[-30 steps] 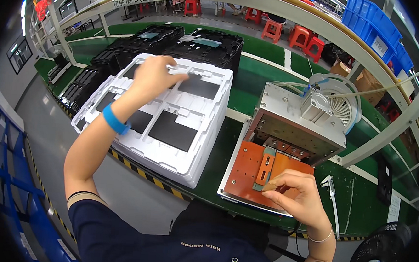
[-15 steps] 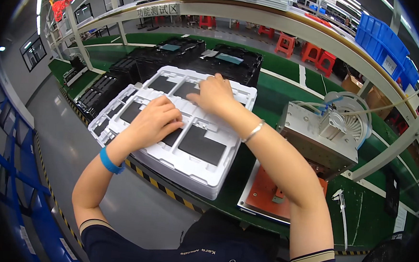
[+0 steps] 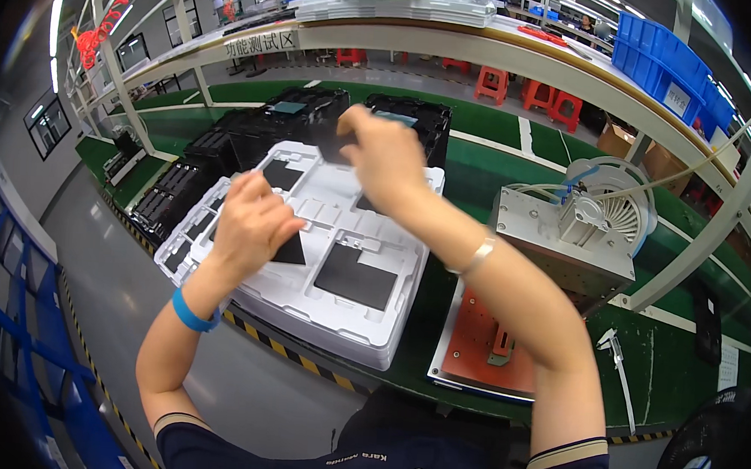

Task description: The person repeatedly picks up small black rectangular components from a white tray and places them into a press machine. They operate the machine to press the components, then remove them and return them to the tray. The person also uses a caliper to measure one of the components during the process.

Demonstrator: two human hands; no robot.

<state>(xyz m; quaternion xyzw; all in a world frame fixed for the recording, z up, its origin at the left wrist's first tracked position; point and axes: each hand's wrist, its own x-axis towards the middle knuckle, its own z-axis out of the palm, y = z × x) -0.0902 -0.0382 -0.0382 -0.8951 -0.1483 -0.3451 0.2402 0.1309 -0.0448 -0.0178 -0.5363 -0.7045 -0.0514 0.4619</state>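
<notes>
Head view, white tray [image 3: 316, 215] of dark sheets [image 3: 356, 278], right fingers [image 3: 358, 120] gripping another sheet [image 3: 330, 143], left fingers [image 3: 253, 196] curled, grip unclear

Lettering, noted from where I stand: one sign [image 3: 260, 45], a row of dark characters, on the pale shelf beam [image 3: 362, 39]; one line of light lettering [image 3: 383, 459], on the dark shirt [image 3: 292, 466]; one white label [image 3: 677, 99], printed, on a blue bin [image 3: 648, 62]; one white sheet [image 3: 728, 368], print illegibly small, on the green bench [image 3: 676, 382].
</notes>
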